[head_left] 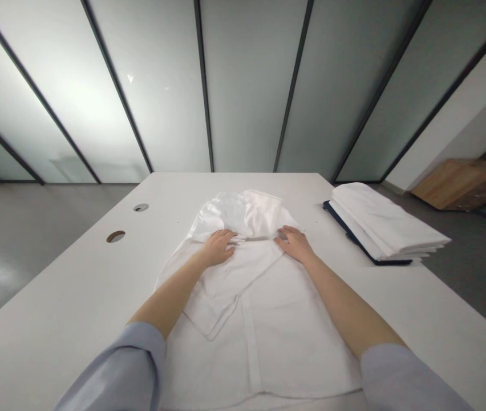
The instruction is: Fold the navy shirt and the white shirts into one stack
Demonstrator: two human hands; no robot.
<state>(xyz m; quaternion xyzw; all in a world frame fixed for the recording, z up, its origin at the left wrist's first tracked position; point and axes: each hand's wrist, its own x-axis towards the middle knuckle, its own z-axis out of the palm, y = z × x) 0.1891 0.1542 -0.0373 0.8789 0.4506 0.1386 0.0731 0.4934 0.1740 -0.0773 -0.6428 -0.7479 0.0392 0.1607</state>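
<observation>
A white shirt-like garment (303, 319) lies spread on the white table in front of me, with a long placket strip running down its middle. One sleeve (221, 308) is folded across its front. At the far end the cloth is bunched into a shiny, wrinkled part (243, 214). My left hand (221, 245) rests on the garment's left side by that shiny part, fingers stretched out. On the right side my right hand (294, 244) touches the cloth with its fingers apart. The cloth under both palms is hidden.
A stack of folded white cloth (384, 220) sits on a dark flat item (349, 234) at the table's right edge. Two round holes, one with a metallic cover (141, 208), are at the table's left. Frosted glass panels (247, 85) stand behind; a wooden cabinet (461, 182) is far right.
</observation>
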